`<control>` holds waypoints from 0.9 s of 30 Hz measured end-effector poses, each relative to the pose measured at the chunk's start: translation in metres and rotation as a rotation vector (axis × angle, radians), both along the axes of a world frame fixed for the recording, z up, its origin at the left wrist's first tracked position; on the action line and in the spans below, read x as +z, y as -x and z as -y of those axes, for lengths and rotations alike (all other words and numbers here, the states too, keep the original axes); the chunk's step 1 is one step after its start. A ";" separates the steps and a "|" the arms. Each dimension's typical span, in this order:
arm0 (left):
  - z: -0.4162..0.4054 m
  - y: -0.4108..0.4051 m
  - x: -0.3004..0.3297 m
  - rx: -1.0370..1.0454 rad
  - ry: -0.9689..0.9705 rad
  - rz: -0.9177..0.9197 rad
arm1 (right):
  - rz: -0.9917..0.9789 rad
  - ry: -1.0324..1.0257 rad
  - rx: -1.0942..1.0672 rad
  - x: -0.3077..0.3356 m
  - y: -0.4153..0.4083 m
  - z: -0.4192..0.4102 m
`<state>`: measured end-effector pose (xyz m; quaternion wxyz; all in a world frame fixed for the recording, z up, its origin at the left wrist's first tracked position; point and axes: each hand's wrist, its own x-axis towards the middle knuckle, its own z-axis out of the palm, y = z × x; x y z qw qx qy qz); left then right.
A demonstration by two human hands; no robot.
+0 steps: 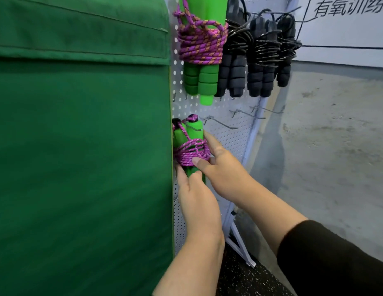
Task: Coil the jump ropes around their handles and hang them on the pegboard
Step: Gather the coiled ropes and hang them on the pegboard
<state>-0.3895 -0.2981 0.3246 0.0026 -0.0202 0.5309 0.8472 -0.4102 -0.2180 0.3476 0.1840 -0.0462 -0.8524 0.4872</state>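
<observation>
A jump rope with green foam handles point(193, 129) and purple cord coiled round them point(191, 153) sits against the white pegboard point(229, 142), its top at a metal peg point(197, 128). My left hand point(197, 197) grips the lower ends of the handles from below. My right hand point(220, 165) holds the coil from the right, thumb pressed on the cord. Higher up hangs another coiled green-handled rope point(200, 45), with several coiled black ropes point(259, 54) beside it.
A large green padded mat point(79, 146) stands close on the left, covering the pegboard's left side. Bare metal pegs point(224, 123) stick out to the right of the held rope. A grey wall point(336, 135) and the pegboard's white stand foot point(239, 246) lie to the right.
</observation>
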 end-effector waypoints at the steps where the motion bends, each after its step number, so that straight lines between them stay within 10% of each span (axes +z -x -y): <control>1: 0.000 0.000 0.000 0.005 -0.003 0.021 | -0.005 -0.026 -0.004 0.000 0.003 0.001; 17: -0.010 -0.037 -0.017 -0.199 -0.060 0.347 | 0.022 0.053 -0.162 -0.036 -0.081 -0.036; 27: -0.066 -0.110 -0.098 -0.928 0.712 0.102 | 0.439 0.240 -0.589 -0.187 -0.271 -0.088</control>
